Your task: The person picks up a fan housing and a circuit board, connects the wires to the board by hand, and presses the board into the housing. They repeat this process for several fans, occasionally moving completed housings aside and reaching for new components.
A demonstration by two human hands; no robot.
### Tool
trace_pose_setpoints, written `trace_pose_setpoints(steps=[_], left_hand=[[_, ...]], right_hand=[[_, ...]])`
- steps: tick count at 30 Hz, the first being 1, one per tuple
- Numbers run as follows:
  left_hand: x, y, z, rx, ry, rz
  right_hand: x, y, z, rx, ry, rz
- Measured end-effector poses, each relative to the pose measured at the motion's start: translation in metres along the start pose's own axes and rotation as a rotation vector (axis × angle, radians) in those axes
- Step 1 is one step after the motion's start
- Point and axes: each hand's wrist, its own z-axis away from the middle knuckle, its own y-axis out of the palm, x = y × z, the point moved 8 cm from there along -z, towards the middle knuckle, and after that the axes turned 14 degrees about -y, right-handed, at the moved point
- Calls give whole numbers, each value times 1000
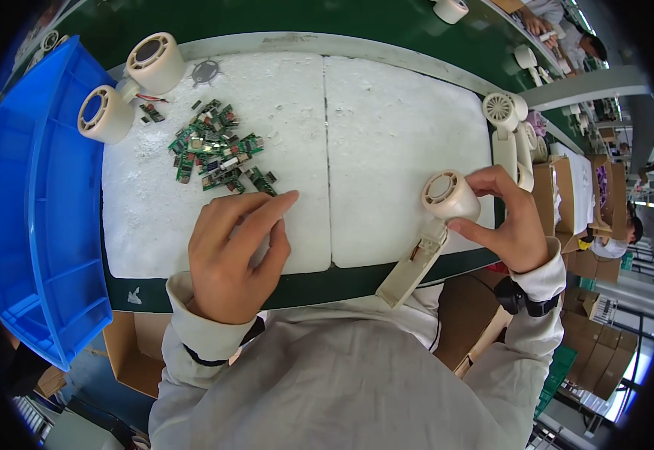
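Observation:
My right hand (518,225) grips a cream hair-dryer-shaped housing by its round head (458,199), thumb on the near side and fingers around the right side. Its handle (409,271) slants down toward me past the table edge, its hollow inside facing up, with a bit of wire near the neck. My left hand (237,251) is over the mat, fingers bent but apart, with nothing visible in them. Just beyond its fingertips lies a loose pile of small green circuit boards (211,146); the nearest board (259,181) almost meets the fingers.
A blue plastic bin (38,195) stands at the left. Beside it are two cream round heads (154,64) (106,114) and a grey disc (205,72). More cream housings (501,112) lie at the right edge of the white mat (387,127). Cardboard boxes and other people are farther right.

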Motion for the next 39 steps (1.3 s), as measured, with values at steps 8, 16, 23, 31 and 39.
trace_pose_setpoints(steps=[8,16,23,31,39], left_hand=[[-4,2,6,39,-141,193],[-63,56,30,342,151,439],[-64,74,37,302,278,283],[-73,81,41,313,367,220],[-68,79,44,338,286,249]], right_hand=[[-4,2,-10,323,-158,-64],[-11,1,-20,-127,-255,-117],[42,-12,1,-163,-279,135],[65,52,-18,-5,-359,331],[61,50,-10,-74,-552,429]])
